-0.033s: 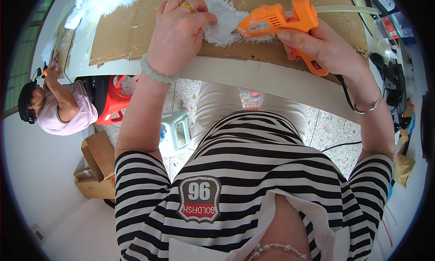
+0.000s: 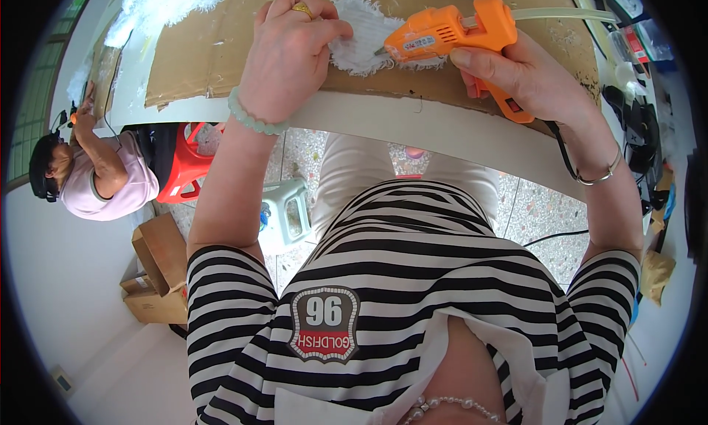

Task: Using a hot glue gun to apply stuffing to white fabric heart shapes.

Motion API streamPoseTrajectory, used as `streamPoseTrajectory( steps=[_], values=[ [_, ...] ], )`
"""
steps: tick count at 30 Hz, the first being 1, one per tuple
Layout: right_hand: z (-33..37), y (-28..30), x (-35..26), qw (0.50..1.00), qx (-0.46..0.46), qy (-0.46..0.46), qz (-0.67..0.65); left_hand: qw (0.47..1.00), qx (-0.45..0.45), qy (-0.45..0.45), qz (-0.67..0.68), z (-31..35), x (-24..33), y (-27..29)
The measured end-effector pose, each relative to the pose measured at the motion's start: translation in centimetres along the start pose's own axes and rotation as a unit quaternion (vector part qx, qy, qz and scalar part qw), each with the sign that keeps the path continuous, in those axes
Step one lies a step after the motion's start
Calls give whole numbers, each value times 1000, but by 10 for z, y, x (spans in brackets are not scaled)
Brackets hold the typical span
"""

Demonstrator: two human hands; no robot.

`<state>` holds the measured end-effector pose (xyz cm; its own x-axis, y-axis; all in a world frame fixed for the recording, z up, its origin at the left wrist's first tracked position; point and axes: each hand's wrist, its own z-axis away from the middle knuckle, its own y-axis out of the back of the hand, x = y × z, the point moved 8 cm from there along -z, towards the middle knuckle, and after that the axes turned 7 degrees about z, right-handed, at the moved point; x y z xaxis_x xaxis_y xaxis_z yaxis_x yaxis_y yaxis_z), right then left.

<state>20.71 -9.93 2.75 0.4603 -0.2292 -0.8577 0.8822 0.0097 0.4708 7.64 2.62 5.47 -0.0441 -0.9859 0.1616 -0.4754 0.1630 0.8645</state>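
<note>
My right hand [image 2: 505, 71] is wrapped round the handle of an orange hot glue gun [image 2: 435, 34], a pale glue stick [image 2: 564, 14] running out of its back. The gun's nozzle points left and down onto a piece of white fringed fabric [image 2: 361, 42], which lies on brown cardboard. At the left edge of that fabric my left hand [image 2: 289, 53] has its fingers curled, thumb and forefinger pinching near the frayed border. The hand itself hides exactly what its fingertips grip. A cord [image 2: 564, 148] hangs from the gun's handle past my right wrist.
The cardboard sheet [image 2: 199, 64] covers much of the white table [image 2: 354, 115]. Fluffy white material [image 2: 166, 8] is heaped at the far left. A person [image 2: 110, 171] works at the left beside a red stool [image 2: 184, 167]. Black items and packets [image 2: 638, 130] crowd the right side.
The glue gun's nozzle has shifted very slightly left over the fabric. My left hand is practically still.
</note>
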Motion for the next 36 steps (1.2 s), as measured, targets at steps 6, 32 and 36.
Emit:
streamPoseTrajectory(
  steps=[6, 32, 36],
  values=[
    [-2, -2, 4, 1000, -14, -15, 8, 1000, -9, -5, 17, -1, 0, -3],
    [-16, -13, -11, 998, -39, -16, 36, 998, 5, -18, 54, 0, -16, -3],
    [-27, -17, -14, 999, -13, -10, 34, 997, 3, -19, 78, 0, -24, -1]
  ],
)
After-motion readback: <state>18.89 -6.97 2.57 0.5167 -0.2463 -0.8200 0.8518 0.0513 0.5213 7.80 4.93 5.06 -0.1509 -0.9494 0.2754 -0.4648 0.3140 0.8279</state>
